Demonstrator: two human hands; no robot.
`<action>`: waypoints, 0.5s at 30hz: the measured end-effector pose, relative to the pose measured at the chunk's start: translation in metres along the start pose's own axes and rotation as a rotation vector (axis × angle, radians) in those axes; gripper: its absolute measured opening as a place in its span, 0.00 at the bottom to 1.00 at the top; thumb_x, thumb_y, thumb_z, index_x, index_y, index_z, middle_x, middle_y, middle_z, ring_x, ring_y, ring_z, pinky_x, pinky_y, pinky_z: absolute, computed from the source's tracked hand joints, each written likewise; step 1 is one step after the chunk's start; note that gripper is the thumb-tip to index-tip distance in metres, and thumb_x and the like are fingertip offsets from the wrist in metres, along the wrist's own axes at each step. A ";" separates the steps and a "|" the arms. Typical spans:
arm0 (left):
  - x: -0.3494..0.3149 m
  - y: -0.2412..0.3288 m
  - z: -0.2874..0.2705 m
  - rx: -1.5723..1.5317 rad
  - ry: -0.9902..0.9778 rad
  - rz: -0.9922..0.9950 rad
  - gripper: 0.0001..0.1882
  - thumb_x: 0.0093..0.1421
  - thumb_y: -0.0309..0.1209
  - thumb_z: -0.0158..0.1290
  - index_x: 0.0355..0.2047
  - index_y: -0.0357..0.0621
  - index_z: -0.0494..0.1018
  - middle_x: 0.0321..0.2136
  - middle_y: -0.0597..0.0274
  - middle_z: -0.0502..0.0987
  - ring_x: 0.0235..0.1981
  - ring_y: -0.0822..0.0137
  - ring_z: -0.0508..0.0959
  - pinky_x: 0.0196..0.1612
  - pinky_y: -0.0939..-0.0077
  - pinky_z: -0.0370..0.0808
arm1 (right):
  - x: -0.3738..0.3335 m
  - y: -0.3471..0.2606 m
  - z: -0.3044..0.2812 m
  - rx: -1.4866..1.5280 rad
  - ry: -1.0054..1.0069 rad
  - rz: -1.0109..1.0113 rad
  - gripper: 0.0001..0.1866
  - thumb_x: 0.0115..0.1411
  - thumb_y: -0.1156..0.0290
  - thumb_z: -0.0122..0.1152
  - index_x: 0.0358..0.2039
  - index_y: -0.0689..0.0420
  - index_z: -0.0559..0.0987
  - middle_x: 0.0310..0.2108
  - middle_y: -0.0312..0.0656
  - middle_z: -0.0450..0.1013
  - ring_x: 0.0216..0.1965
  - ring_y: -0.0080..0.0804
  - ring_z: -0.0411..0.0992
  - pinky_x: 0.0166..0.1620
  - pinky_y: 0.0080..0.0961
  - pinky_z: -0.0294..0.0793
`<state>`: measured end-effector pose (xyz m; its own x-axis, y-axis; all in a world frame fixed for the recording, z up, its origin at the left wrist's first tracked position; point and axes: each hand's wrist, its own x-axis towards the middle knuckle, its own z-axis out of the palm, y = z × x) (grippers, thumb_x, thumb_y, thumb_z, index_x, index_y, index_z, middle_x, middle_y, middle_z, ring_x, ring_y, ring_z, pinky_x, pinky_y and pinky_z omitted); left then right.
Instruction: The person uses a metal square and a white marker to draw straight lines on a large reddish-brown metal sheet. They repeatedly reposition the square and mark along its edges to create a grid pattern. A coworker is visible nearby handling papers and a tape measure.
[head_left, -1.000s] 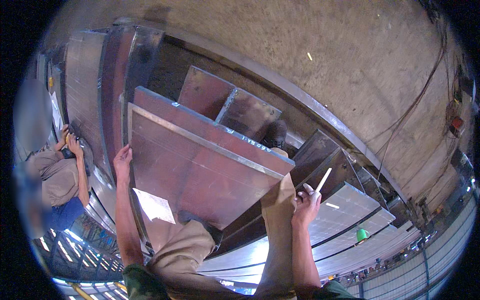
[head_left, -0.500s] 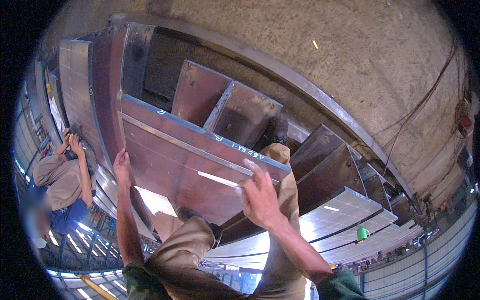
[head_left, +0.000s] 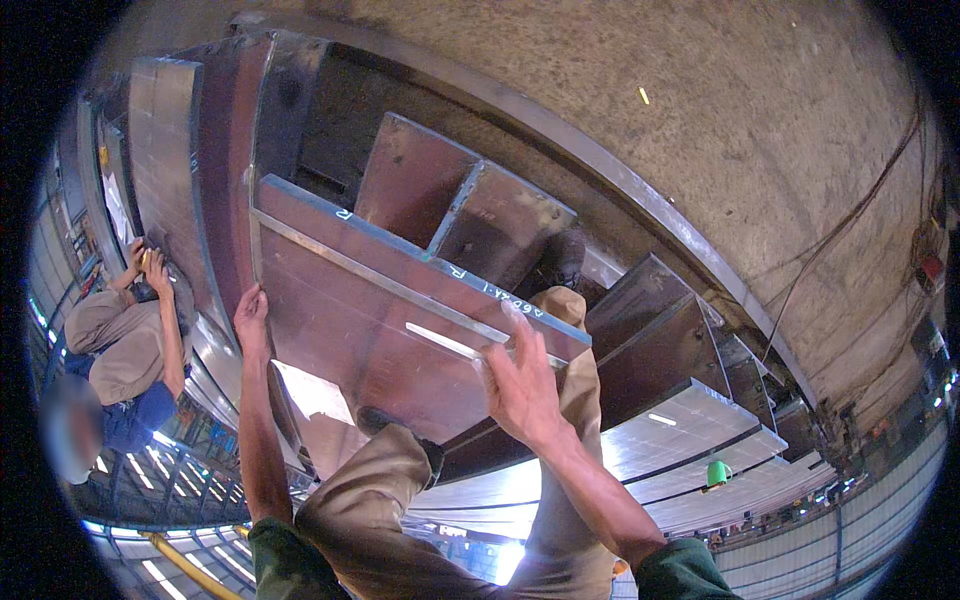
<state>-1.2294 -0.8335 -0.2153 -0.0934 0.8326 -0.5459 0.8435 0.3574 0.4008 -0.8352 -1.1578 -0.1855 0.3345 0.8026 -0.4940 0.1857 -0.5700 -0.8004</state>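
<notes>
A rust-brown steel plate with a bright top flange stands on edge in front of me, part of a welded beam assembly. My left hand grips the plate's left edge. My right hand is over the plate's upper right part and holds a thin white marking stick, which lies flat against the plate just below the flange. My knees in khaki trousers are under the plate.
Upright stiffener plates rise behind the flange, and a curved steel web runs beyond them. At the left another person crouches against a plate. A green cup sits on shiny sheets at the lower right.
My right hand has swung left with the white stick, from off the plate's right end onto its face below the flange. My left hand has kept its grip on the left edge.
</notes>
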 end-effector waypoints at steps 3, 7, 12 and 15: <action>0.004 -0.006 -0.001 -0.025 -0.006 0.011 0.20 0.62 0.28 0.57 0.53 0.36 0.71 0.49 0.61 0.75 0.51 0.70 0.73 0.58 0.76 0.65 | 0.002 -0.003 0.001 -0.029 0.015 -0.015 0.09 0.56 0.72 0.59 0.35 0.58 0.71 0.61 0.62 0.56 0.42 0.53 0.66 0.46 0.47 0.69; 0.010 -0.025 -0.007 -0.066 -0.004 0.066 0.19 0.62 0.28 0.57 0.53 0.37 0.72 0.49 0.62 0.75 0.50 0.71 0.73 0.56 0.76 0.65 | 0.006 -0.009 0.009 -0.030 -0.033 -0.055 0.08 0.59 0.70 0.60 0.36 0.58 0.72 0.60 0.62 0.55 0.42 0.52 0.64 0.46 0.46 0.67; 0.003 -0.008 0.001 -0.010 0.002 0.084 0.19 0.63 0.29 0.56 0.54 0.37 0.72 0.49 0.62 0.75 0.51 0.70 0.72 0.56 0.76 0.65 | 0.012 -0.020 0.020 -0.067 -0.011 -0.066 0.08 0.59 0.69 0.59 0.36 0.58 0.72 0.60 0.64 0.54 0.41 0.52 0.63 0.46 0.45 0.67; -0.004 -0.001 0.003 -0.005 0.019 0.077 0.19 0.63 0.29 0.56 0.54 0.37 0.72 0.49 0.62 0.75 0.50 0.69 0.73 0.56 0.76 0.65 | 0.009 -0.025 0.021 -0.121 -0.048 -0.035 0.08 0.59 0.70 0.58 0.37 0.58 0.72 0.60 0.65 0.54 0.41 0.52 0.63 0.46 0.46 0.67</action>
<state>-1.2285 -0.8379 -0.2157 -0.0384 0.8658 -0.4988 0.8457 0.2941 0.4453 -0.8568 -1.1328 -0.1770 0.2815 0.8281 -0.4847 0.3078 -0.5564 -0.7718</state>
